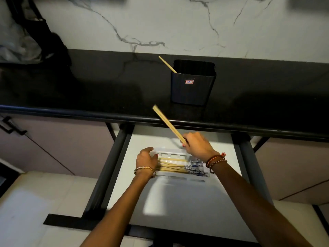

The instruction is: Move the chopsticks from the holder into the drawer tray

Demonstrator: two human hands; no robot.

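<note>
The right hand [196,144] pinches a pair of chopsticks [168,124] above the drawer's back edge — long axis slanting up-left toward the worktop. The left hand [146,158], fingers relaxed, touches the white tray's [175,155] left end, where more chopsticks [173,166] lie lengthwise — one [167,64] leans in the black holder [193,82].

A white wall [160,20] with grey marble lines stands at the back. Below it runs a shiny black counter [89,86]. Pale cupboard doors [53,139] sit under the counter. The floor [35,202] is light tile. A dark bag [35,32] hangs far left.
</note>
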